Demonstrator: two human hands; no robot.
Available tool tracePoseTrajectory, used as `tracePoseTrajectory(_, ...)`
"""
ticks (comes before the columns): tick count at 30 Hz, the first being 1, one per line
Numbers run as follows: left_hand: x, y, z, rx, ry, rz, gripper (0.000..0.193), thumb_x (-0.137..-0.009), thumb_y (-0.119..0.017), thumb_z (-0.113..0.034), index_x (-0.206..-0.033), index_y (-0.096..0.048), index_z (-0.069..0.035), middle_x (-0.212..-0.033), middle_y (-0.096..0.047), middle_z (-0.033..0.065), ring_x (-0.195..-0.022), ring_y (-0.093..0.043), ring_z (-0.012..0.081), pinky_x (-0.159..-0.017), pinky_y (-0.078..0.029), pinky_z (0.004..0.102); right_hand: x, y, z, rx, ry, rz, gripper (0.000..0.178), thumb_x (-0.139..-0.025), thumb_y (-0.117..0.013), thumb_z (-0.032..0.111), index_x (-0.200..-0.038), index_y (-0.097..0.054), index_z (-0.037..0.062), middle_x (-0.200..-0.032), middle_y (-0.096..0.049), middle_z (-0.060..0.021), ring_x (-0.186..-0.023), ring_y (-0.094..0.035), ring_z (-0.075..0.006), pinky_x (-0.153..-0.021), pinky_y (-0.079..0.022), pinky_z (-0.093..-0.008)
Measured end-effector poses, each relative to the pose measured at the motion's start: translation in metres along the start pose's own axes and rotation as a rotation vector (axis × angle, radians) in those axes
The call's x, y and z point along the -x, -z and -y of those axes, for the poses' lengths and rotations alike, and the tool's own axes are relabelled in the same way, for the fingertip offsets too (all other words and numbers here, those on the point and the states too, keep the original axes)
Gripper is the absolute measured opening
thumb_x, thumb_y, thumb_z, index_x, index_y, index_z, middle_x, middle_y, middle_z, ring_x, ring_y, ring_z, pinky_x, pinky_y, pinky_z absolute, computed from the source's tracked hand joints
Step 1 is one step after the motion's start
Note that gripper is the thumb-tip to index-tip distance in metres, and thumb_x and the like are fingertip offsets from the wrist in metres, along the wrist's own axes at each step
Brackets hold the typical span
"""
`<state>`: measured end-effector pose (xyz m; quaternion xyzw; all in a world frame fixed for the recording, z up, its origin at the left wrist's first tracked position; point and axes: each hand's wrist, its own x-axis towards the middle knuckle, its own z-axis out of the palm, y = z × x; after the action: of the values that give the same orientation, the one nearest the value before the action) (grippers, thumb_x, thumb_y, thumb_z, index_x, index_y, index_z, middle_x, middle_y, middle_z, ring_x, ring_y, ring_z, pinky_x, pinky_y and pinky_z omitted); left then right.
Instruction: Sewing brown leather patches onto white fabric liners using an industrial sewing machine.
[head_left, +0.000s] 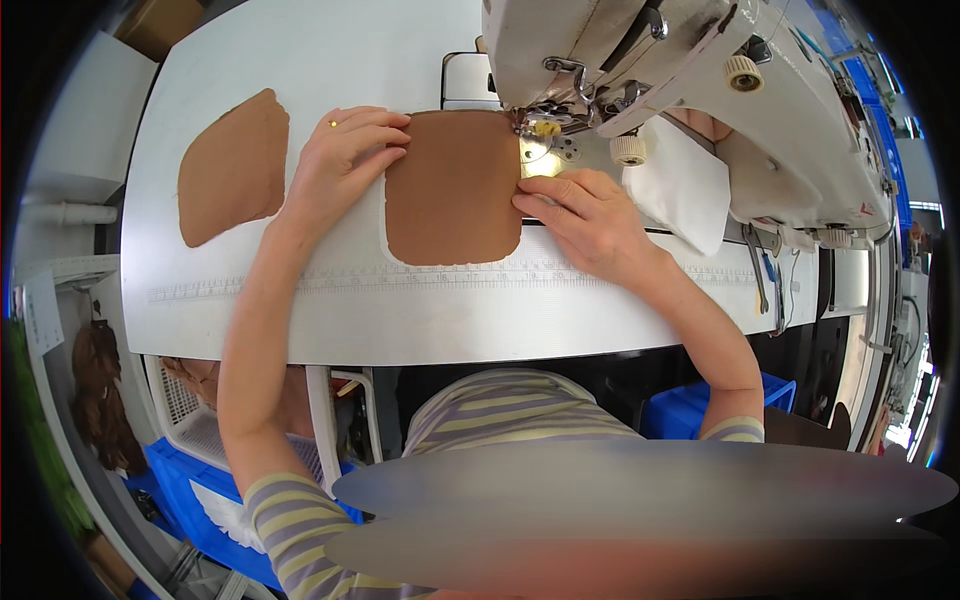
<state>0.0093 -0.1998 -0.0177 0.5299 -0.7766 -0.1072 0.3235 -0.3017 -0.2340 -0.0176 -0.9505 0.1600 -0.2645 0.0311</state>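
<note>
A brown fabric piece (453,190) with rounded corners lies flat on the white table, its upper right edge at the needle area of the sewing machine (545,125). A pale rim shows along its lower edge. My left hand (345,150), wearing a ring, rests at the upper left edge of this piece with its fingers stretched out and their tips touching the fabric. On the opposite side, my right hand (585,212) pinches the right edge between thumb and fingers, just below the lit needle plate. The needle itself is too small to make out.
Another brown fabric piece (235,170) lies on the table to the left. White fabric (682,185) sits under the machine arm. A ruler strip (330,283) runs along the table front. Tools (760,270) lie at the right end. Blue bins (675,410) stand below.
</note>
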Motion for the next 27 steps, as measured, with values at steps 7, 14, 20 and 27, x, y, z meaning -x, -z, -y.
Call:
tracePoseTrajectory(7, 0.007, 0.001, -0.008, -0.196, -0.081, -0.049, 0.008, -0.085, -0.067, -0.008, -0.092, -0.071, -0.008, -0.11, -0.069, 0.001, -0.11, -0.06, 0.0184, -0.108, -0.035, 0.0478, -0.002, 0.002, 0.011, -0.085, 0.058, -0.026, 0.027, -0.076, -0.067, 0.004, -0.102, -0.068, 0.0046, -0.114, -0.065, -0.0046, -0.089, -0.061, -0.0209, -0.078, -0.052, -0.0326)
tracePoseTrajectory(14, 0.035, 0.0, -0.037, 0.012, -0.034, 0.076, 0.012, -0.084, -0.068, -0.003, -0.094, -0.071, -0.009, -0.105, -0.071, 0.0018, -0.1, -0.065, 0.0198, -0.11, -0.032, 0.0512, -0.013, 0.006, 0.021, -0.076, 0.213, 0.144, 0.023, -0.07, -0.076, 0.008, -0.088, -0.066, 0.0027, -0.095, -0.063, -0.0064, -0.086, -0.061, -0.0233, -0.073, -0.051, -0.0351)
tracePoseTrajectory(20, 0.038, 0.001, -0.037, 0.223, 0.119, 0.041, 0.008, -0.087, -0.067, -0.007, -0.093, -0.07, -0.006, -0.102, -0.072, 0.0015, -0.095, -0.066, 0.0194, -0.109, -0.035, 0.0482, -0.022, 0.0, 0.032, -0.119, 0.066, 0.121, 0.013, -0.067, -0.065, 0.008, -0.069, -0.053, 0.004, -0.077, -0.05, -0.0073, -0.077, -0.056, -0.0226, -0.067, -0.05, -0.0326)
tracePoseTrajectory(27, 0.038, 0.002, -0.036, 0.247, 0.118, 0.064, 0.011, -0.085, -0.067, -0.002, -0.096, -0.07, -0.004, -0.103, -0.072, 0.0037, -0.095, -0.066, 0.0181, -0.11, -0.032, 0.0468, -0.033, 0.004, 0.037, -0.029, 0.066, 0.231, 0.011, -0.072, -0.066, 0.006, -0.069, -0.056, 0.003, -0.077, -0.052, -0.0078, -0.074, -0.057, -0.0224, -0.061, -0.051, -0.0357)
